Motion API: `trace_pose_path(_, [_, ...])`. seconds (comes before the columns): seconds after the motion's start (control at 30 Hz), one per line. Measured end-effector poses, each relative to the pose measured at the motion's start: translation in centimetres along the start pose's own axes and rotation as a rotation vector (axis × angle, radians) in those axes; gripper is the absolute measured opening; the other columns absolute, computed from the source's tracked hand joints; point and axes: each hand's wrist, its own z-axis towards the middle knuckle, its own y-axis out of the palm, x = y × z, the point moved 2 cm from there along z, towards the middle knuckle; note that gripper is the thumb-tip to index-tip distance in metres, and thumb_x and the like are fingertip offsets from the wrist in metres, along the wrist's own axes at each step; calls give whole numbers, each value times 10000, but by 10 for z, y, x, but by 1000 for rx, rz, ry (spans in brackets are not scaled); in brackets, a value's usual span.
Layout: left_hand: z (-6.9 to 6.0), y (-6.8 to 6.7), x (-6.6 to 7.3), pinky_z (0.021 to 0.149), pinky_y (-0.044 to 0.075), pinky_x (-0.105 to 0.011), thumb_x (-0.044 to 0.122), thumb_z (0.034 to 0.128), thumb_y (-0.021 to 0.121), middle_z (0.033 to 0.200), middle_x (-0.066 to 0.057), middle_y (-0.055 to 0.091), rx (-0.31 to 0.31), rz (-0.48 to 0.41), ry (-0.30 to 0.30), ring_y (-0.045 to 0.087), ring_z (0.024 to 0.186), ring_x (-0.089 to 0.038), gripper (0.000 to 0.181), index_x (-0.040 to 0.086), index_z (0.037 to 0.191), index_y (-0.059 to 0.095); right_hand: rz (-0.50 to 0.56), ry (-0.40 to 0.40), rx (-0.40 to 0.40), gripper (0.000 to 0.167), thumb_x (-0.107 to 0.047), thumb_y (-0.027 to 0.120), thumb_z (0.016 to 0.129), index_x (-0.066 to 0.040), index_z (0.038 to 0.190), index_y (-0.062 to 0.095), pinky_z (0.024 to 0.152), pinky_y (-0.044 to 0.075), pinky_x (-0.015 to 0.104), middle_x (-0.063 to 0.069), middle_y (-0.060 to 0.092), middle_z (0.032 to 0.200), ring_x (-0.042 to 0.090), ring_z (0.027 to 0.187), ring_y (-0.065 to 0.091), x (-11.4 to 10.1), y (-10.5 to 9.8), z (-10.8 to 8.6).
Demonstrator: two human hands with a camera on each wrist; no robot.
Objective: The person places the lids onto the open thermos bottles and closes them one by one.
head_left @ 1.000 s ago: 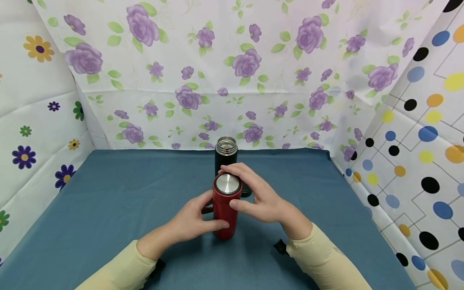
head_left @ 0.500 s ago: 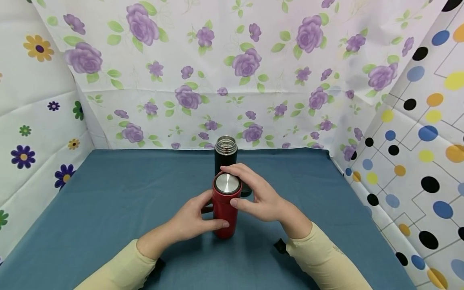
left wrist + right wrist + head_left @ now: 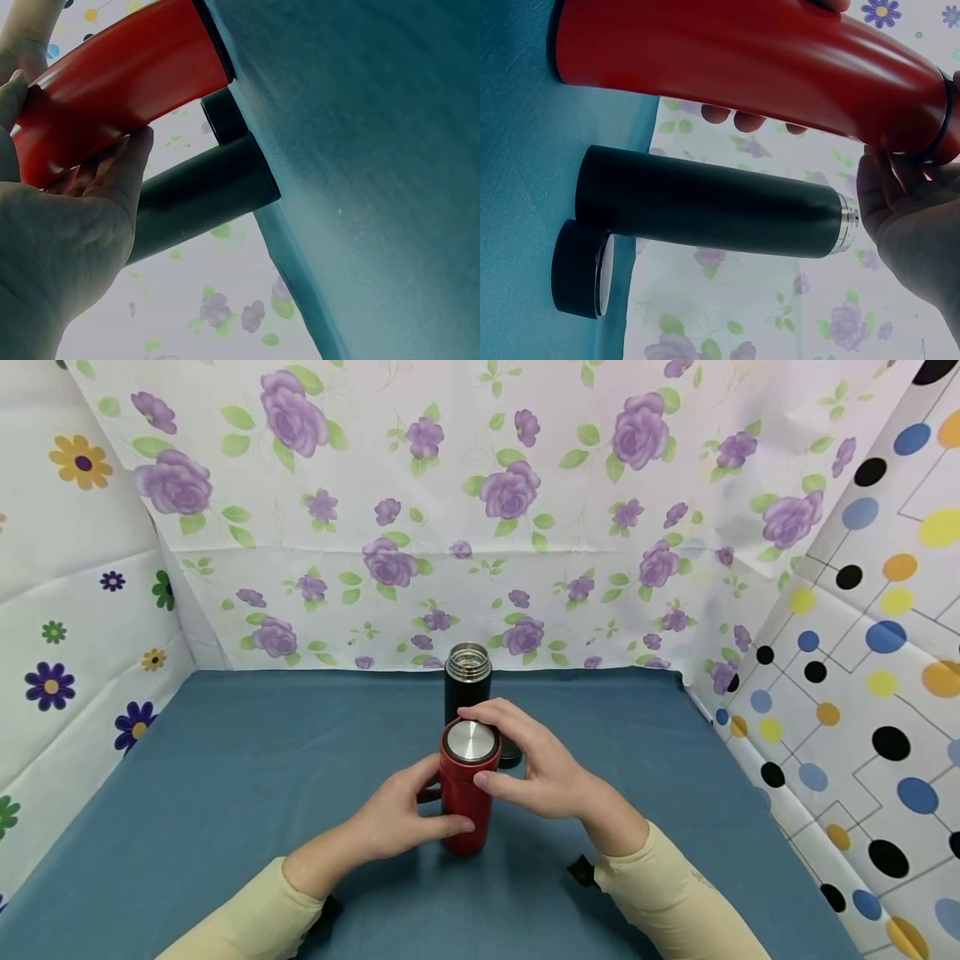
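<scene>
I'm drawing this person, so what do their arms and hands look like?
Pale yellow sleeves end near the wrists. The left hand and right hand wear no gloves. The right sleeve has a faint grey mark. A small black piece peeks out beside each cuff.

Red cylindrical flask (image 3: 467, 802) is showing smooth gloss; its round silver metal lid-top (image 3: 471, 740) is gleaming. Black cylindrical flask (image 3: 712, 202), blue cloth (image 3: 247, 777) are looking matt.

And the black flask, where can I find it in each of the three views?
Head: near the centre, the black flask stands behind the red flask, partly hidden.
Left wrist: left of centre, below the red flask, one end hidden behind the left hand.
Right wrist: across the middle, below the red flask.
Shared landmark: the red flask.
</scene>
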Motion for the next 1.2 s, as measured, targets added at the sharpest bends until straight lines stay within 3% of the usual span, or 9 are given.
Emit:
trace_pose_path(0.23, [0,0,0,1139,563,-542,292,953,924,1443,79,678,-4,5,2,655,1360,-185,654,244,1519,600,-13,5,16,649,-90,776,1004,-101,1608,538,1021,592,416,71,607,1479,214,1245,632,0,-1,0])
trace_pose_path(1.2, [0,1,-2,1144,560,-542,298,961,916,1448,87,677,-9,5,11,646,1365,-173,649,254,1525,597,-45,57,68,626,-141,885,943,-147,1493,586,940,589,369,19,633,1384,186,1107,640,-2,0,0])
